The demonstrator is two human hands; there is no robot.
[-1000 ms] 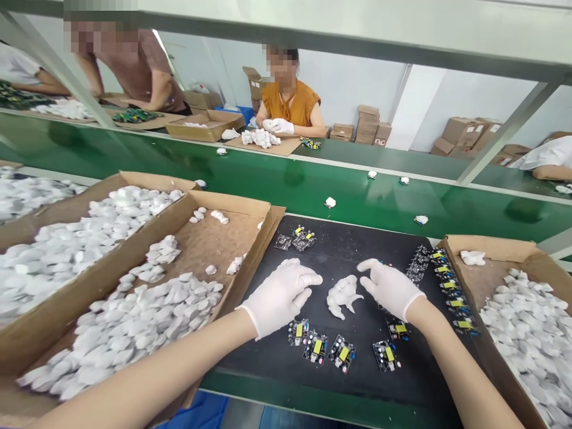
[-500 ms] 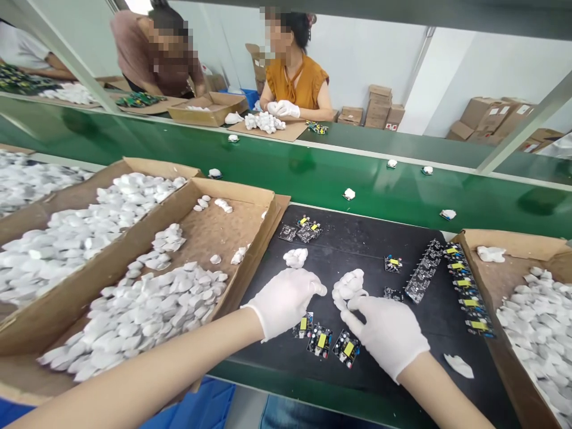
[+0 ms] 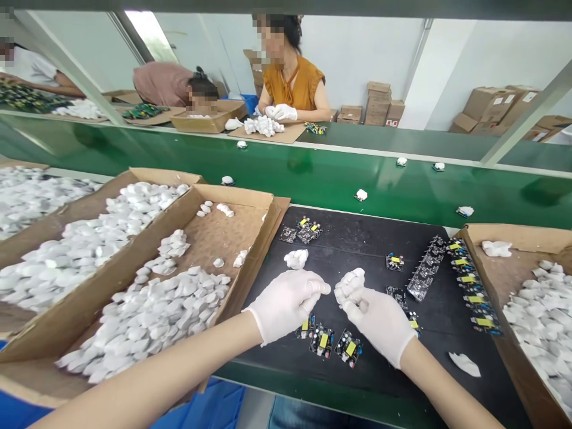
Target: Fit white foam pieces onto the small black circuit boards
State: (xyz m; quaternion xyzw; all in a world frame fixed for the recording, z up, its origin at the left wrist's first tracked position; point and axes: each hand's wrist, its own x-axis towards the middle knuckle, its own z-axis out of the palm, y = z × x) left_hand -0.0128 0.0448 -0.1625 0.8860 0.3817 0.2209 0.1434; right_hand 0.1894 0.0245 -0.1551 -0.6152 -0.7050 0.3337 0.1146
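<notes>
White-gloved, my right hand [image 3: 384, 322] grips a white putty lump [image 3: 349, 281] between thumb and fingers above the black mat [image 3: 357, 238]. My left hand [image 3: 288, 305], also gloved, faces it from the left with its fingers curled and pressed together; whether a bit of putty is in them I cannot tell. Just behind the left hand lies another white putty lump [image 3: 295, 258]. Below the hands sit circuit boards with yellow-topped parts, among them one board [image 3: 322, 341] and another board [image 3: 348, 348]. Part of a further board [image 3: 414, 323] shows beside my right wrist.
A cardboard tray [image 3: 250, 250] of white pieces stands left; another tray [image 3: 531, 235] stands right. Rows of boards [image 3: 474, 292] line the mat's right side near a white scrap [image 3: 465, 363]. Behind runs a green conveyor [image 3: 304, 167] carrying putty-topped boards. Co-workers sit beyond it.
My right fingers have closed in more around the putty lump, and the left fingers have shifted slightly right. Boards on the conveyor have moved right. One co-worker has bent lower.
</notes>
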